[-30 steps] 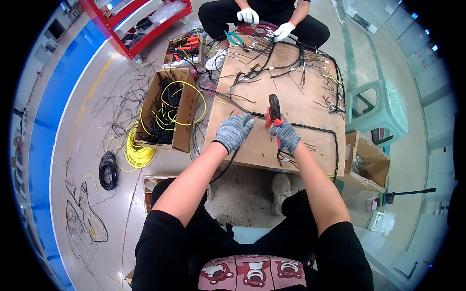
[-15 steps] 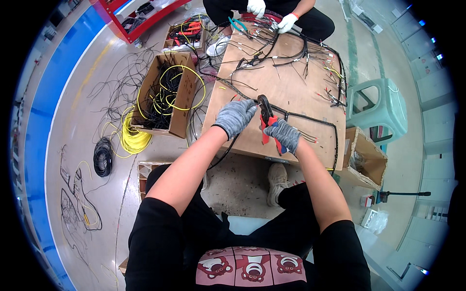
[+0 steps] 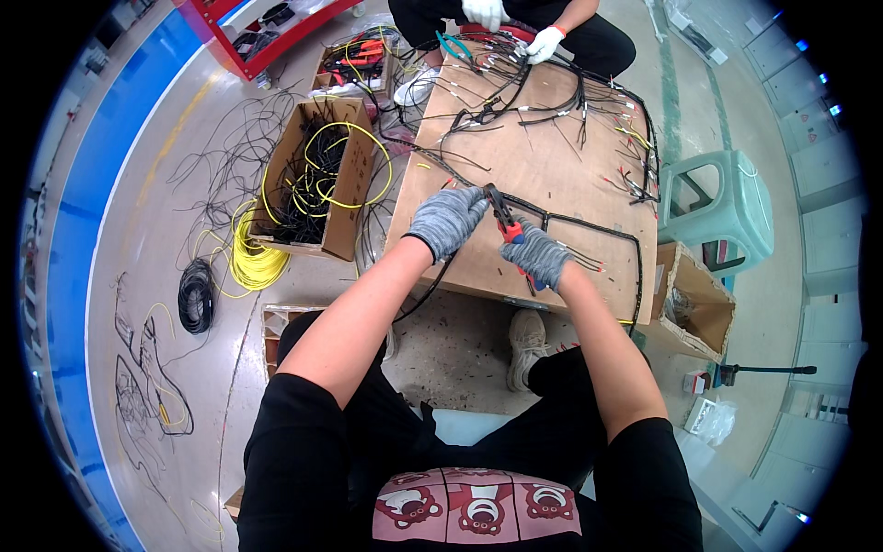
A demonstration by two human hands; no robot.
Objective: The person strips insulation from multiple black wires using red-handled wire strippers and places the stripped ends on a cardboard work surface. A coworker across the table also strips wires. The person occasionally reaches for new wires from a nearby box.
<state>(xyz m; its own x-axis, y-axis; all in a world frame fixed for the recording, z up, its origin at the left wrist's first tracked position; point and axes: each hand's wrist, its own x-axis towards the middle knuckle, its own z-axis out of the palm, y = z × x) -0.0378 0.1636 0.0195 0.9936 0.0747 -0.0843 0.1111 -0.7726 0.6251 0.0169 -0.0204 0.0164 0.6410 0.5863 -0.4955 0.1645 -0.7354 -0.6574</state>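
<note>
Right hand [image 3: 538,258] closed around red-handled pliers [image 3: 505,219]; left hand [image 3: 447,219] fingers curled, pinching black wire bundle [image 3: 589,225] on wooden board [image 3: 552,166].

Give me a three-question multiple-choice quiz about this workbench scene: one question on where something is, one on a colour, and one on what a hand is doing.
1. Where is the open cardboard box of yellow and black wires?
A. On the floor, left of the wooden board
B. On top of the green stool
C. On the person's lap

2. What colour are the handles of the pliers?
A. Blue
B. Red
C. White

3. What is the right hand doing?
A. Resting flat on the floor
B. Lifting the stool
C. Gripping the pliers at the black cable

Answers:
1. A, the box sits on the grey floor beside the wooden board's left edge.
2. B, red shows between the gloved fingers.
3. C, the grey-gloved right hand is closed round the handles, while the left hand holds the black cable at the tool's tip.
</note>
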